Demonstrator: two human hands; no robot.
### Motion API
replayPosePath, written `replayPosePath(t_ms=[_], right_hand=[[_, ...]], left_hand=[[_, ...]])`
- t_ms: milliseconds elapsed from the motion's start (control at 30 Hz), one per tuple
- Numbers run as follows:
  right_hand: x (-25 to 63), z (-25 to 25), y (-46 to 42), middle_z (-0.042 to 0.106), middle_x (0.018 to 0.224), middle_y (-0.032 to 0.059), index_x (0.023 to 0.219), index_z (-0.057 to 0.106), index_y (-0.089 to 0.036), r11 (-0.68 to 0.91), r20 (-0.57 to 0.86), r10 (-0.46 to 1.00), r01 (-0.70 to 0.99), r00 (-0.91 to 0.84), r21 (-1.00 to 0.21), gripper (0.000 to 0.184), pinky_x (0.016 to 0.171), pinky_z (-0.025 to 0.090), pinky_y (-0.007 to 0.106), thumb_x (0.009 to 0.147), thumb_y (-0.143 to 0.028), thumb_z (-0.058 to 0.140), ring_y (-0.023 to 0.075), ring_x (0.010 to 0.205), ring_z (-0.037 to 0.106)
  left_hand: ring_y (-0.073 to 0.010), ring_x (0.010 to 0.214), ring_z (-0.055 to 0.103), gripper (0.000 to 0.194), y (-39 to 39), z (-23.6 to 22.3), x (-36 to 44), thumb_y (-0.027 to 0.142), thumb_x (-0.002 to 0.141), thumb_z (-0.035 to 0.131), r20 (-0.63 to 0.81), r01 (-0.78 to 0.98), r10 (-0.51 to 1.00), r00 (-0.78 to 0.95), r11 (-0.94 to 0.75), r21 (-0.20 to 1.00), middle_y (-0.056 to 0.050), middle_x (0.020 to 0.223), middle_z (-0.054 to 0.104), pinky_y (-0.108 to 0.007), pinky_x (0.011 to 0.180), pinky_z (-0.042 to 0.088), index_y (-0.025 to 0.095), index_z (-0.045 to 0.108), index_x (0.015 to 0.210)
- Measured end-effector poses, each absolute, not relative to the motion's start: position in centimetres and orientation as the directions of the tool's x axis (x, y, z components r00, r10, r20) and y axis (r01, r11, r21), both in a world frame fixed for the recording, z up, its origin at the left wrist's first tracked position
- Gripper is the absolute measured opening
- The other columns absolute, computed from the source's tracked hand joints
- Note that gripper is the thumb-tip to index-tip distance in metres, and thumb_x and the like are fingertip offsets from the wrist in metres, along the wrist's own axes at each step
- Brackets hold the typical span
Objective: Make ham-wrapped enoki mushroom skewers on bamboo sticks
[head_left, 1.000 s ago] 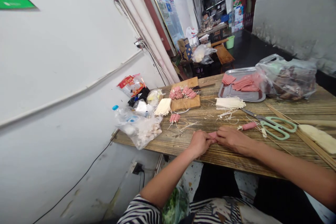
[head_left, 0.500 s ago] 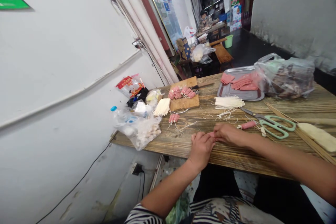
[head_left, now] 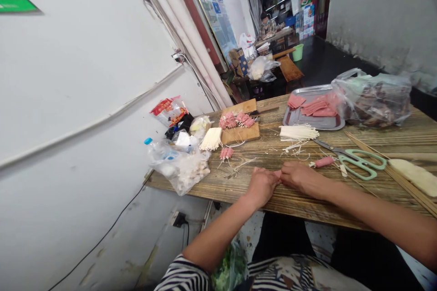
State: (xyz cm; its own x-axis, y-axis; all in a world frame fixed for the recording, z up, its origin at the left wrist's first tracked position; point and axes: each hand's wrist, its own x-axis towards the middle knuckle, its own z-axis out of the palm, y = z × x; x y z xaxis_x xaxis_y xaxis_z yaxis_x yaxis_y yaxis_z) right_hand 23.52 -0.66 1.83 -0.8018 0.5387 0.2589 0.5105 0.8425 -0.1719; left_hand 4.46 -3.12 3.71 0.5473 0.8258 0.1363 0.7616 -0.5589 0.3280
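Note:
Close to the table's near edge, my left hand (head_left: pixel 262 186) and my right hand (head_left: pixel 297 177) are closed on a pink meat slice (head_left: pixel 278 174), which shows between their fingertips. Most of the slice is hidden by the fingers. Right of my right hand lies a finished pink roll (head_left: pixel 323 162) with white enoki ends. Green-handled scissors (head_left: pixel 363 163) rest beyond it. A bundle of enoki mushrooms (head_left: pixel 298 132) lies in front of my right hand. Skewered rolls (head_left: pixel 226 153) are on the wood to the left, with more rolls (head_left: pixel 244 119) on a wooden board (head_left: pixel 241 134).
A metal tray (head_left: pixel 290 120) holds pink slices beside a plastic bag (head_left: pixel 375 100) of dark food. Bamboo skewers (head_left: pixel 406 186) and a pale oblong piece (head_left: pixel 413 175) lie at right. Plastic bags (head_left: pixel 184 168) crowd the left end. A person (head_left: pixel 266 26) sits far back.
My left hand's fingers have shifted and curled more over the pink slice. Slightly more of the slice shows between my hands. The things on the table stay where they were.

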Motion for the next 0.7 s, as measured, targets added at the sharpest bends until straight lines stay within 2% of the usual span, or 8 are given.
replayPosePath(t_ms=[167,267,400,500,567,700], right_hand=[[22.8,2.4,0.5,0.061,0.07,0.007,0.068,0.067,-0.016,0.792,0.13,0.591,0.541,-0.796,-0.284,0.034,0.061,0.03,0.029,0.091,-0.023,0.044,0.0146,0.064,0.045],[22.7,3.0,1.2,0.059,0.067,0.0053,0.064,0.067,-0.017,0.768,0.099,0.592,0.522,-0.8,-0.372,0.032,0.059,0.03,0.027,0.089,-0.026,0.049,0.0127,0.06,0.044],[23.3,3.5,1.5,0.061,0.071,0.0061,0.069,0.069,-0.017,0.752,0.08,0.583,0.499,-0.809,-0.43,0.031,0.062,0.034,0.026,0.089,-0.031,0.051,0.0136,0.064,0.05],[23.6,3.4,0.8,0.062,0.076,0.0074,0.075,0.071,-0.017,0.747,0.119,0.615,0.527,-0.78,-0.406,0.03,0.066,0.036,0.027,0.09,-0.034,0.05,0.016,0.072,0.053],[23.5,3.1,0.1,0.062,0.079,0.0084,0.081,0.071,-0.018,0.753,0.169,0.638,0.561,-0.752,-0.344,0.029,0.068,0.036,0.028,0.091,-0.033,0.049,0.0176,0.076,0.053],[23.1,2.4,-0.7,0.062,0.079,0.0096,0.084,0.071,-0.016,0.764,0.236,0.645,0.603,-0.727,-0.231,0.036,0.071,0.035,0.031,0.096,-0.031,0.041,0.0191,0.078,0.051]], left_hand=[[-0.018,0.086,0.065,0.015,-3.4,3.4,4.2,0.027,0.09,0.061,0.199,0.73,0.824,0.531,-0.564,0.387,-0.004,0.096,0.074,-0.031,0.08,0.042,0.023,0.076,0.093],[-0.0194,0.09,0.064,0.018,-3.9,3.1,4.2,0.029,0.09,0.061,0.24,0.728,0.819,0.521,-0.574,0.376,-0.006,0.097,0.073,-0.032,0.082,0.042,0.022,0.075,0.1],[-0.0198,0.087,0.065,0.024,-3.6,3.2,4.3,0.033,0.094,0.054,0.237,0.739,0.817,0.525,-0.576,0.35,-0.007,0.093,0.074,-0.034,0.082,0.04,0.022,0.075,0.1],[-0.0182,0.084,0.066,0.023,-2.7,3.9,4.4,0.033,0.093,0.055,0.164,0.715,0.813,0.559,-0.573,0.401,-0.006,0.091,0.075,-0.031,0.08,0.04,0.023,0.076,0.096],[-0.0178,0.083,0.066,0.024,-2.1,4.6,4.4,0.033,0.093,0.056,0.106,0.714,0.813,0.572,-0.557,0.424,-0.005,0.088,0.076,-0.03,0.079,0.04,0.022,0.077,0.09],[-0.0192,0.083,0.065,0.024,-1.5,5.4,4.5,0.032,0.092,0.057,0.035,0.758,0.839,0.544,-0.509,0.408,-0.004,0.086,0.076,-0.033,0.083,0.037,0.024,0.078,0.085]])
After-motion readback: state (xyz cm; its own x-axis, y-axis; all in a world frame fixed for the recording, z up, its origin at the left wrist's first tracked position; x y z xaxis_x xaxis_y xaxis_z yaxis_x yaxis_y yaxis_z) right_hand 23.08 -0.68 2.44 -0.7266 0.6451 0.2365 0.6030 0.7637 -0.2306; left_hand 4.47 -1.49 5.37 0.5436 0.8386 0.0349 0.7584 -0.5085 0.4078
